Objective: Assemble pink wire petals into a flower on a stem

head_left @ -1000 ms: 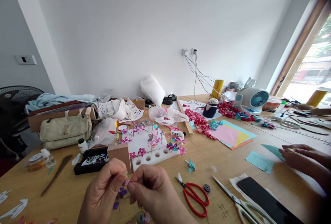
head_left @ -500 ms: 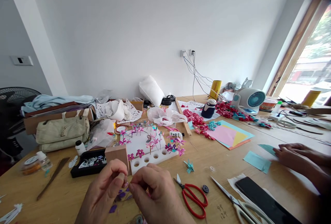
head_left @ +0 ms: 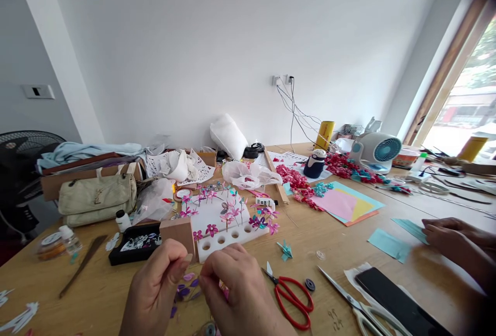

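My left hand (head_left: 155, 287) is closed in a pinch, thumb against the bent fingers; whatever it may hold is too small to make out. Facing it across a small gap, my right hand (head_left: 238, 292) also pinches, with its fingertips partly hidden. Below and between the hands lie purple petals (head_left: 184, 291) and a pink petal (head_left: 189, 276). Just behind them stands a white foam block (head_left: 228, 235) with round holes, with pink and purple flowers (head_left: 229, 213) on thin stems around it. A brown box (head_left: 178, 233) sits beside the block.
Red-handled scissors (head_left: 292, 302), a black spool (head_left: 309, 285) and white-handled scissors (head_left: 354, 302) lie to the right, near a phone (head_left: 395, 300). A co-worker's hands (head_left: 451, 235) hold teal paper (head_left: 411, 229). At left is a black tray (head_left: 134, 245) of small pieces.
My hands have drawn slightly apart, widening the gap between their fingertips. More of the petals shows between them. The whole view has shifted a little, and the co-worker's teal paper shows more.
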The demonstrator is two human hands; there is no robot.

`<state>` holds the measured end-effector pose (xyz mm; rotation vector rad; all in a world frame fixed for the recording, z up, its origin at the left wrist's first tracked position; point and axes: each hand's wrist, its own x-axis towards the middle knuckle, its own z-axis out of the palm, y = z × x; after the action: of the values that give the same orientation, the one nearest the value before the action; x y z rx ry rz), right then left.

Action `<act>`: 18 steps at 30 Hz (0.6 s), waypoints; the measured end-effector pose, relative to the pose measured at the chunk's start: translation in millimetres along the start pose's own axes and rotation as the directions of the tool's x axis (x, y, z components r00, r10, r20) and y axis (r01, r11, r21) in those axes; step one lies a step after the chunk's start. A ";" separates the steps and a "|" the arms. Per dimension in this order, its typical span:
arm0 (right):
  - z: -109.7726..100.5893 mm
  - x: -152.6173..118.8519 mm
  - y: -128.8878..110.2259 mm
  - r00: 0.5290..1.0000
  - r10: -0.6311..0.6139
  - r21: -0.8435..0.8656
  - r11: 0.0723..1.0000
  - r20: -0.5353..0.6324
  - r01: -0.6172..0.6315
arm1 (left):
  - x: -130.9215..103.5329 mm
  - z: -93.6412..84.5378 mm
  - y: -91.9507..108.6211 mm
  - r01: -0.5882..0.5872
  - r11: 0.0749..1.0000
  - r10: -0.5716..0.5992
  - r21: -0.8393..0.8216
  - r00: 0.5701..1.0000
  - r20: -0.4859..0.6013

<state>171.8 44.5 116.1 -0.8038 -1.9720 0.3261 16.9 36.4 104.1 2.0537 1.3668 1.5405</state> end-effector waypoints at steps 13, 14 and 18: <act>-1.5 3.4 3.1 0.989 -0.150 -0.163 0.975 -0.001 0.147 | 6.3 2.7 5.6 0.245 0.861 -0.285 -0.446 0.958 -0.024; -0.9 3.4 3.6 0.989 -0.148 -0.168 0.975 0.002 0.146 | 5.6 1.9 6.6 0.239 0.885 -0.260 -0.401 0.966 0.000; 0.6 2.8 4.2 0.989 -0.144 -0.180 0.973 0.018 0.145 | 2.1 -1.5 6.3 0.177 0.971 -0.168 -0.162 0.984 0.066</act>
<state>172.0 49.5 115.5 -0.7679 -2.0727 0.0628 19.0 34.2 110.2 1.8124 1.3108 1.4640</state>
